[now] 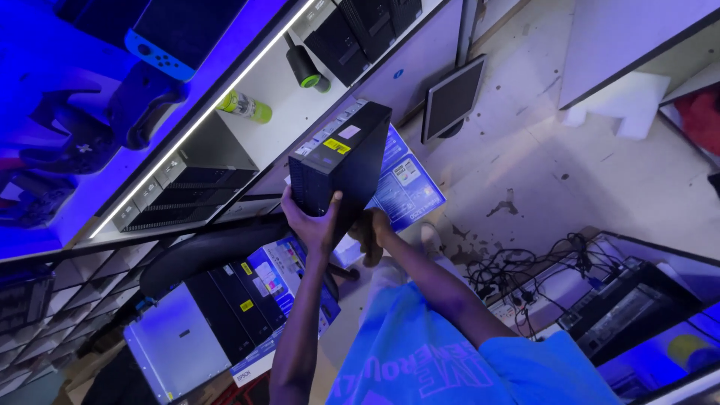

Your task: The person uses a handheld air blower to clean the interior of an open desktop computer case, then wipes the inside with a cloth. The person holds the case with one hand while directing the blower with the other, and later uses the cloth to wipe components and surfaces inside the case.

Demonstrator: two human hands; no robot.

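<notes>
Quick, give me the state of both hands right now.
Left hand: closed on the black computer case, gripping its lower end.
Right hand: under the case, mostly hidden; grip cannot be told.

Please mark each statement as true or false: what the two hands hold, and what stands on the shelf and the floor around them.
1. Both hands hold a black slim desktop computer. True: the left hand grips its front end, the right hand supports it from below.
2. The computer carries a yellow sticker. True.
3. A red spray can lies on the white shelf. False: the can is green-yellow.
4. A small monitor stands on the floor. True.
5. The floor by the cables is carpeted. False: it is bare, stained and hard.
</notes>
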